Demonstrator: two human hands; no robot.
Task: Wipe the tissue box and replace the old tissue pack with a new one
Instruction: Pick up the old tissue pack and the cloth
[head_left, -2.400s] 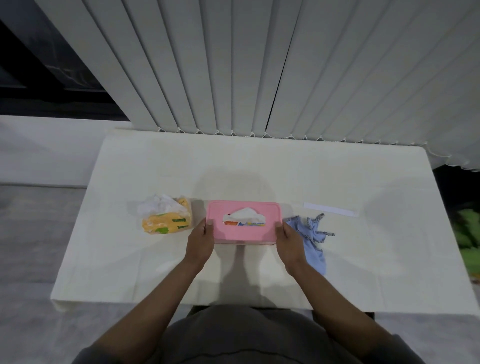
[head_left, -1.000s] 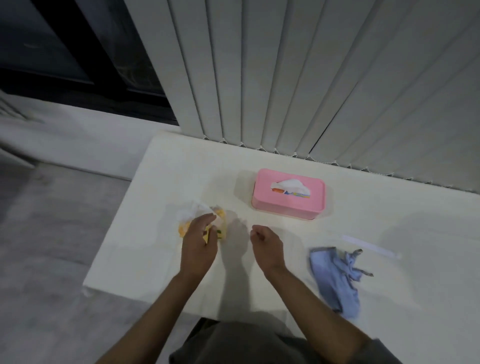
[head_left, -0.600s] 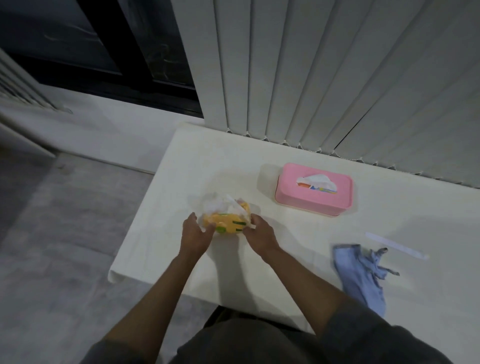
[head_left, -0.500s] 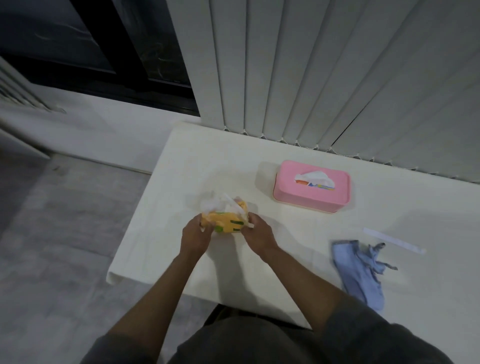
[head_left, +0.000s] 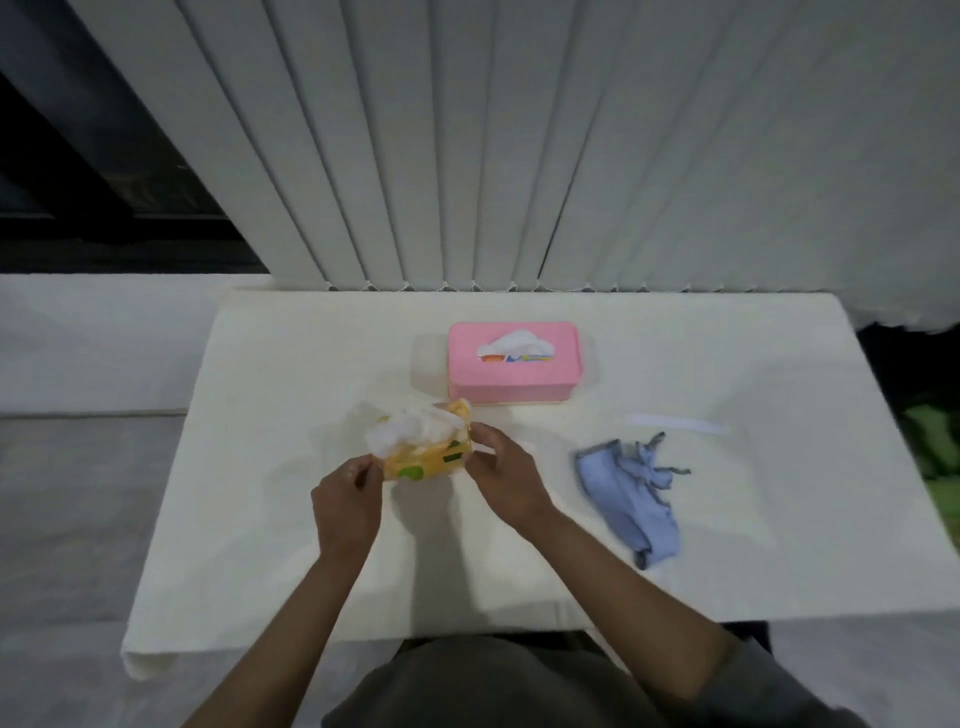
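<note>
Between hands (head_left: 426, 480), orange tissue pack (head_left: 423, 447); beyond, pink tissue box (head_left: 513, 369); rightward, blue cloth (head_left: 631, 493).

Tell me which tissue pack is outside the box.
The yellow pack, held in both hands at the table's near left; the other sits inside the pink box.

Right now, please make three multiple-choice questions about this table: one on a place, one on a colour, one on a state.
1. Where does the blue cloth lie?
A. to the right of both hands
B. on top of the tissue box
C. on the floor

2. What colour is the tissue box?
A. green
B. pink
C. black

3. What is happening with the yellow tissue pack?
A. it sits inside the box
B. it lies untouched
C. both hands hold it

Answers: 1 A, the cloth lies on the table beyond the right hand. 2 B, its lid and sides are pink. 3 C, the left hand and right hand grip its ends.
</note>
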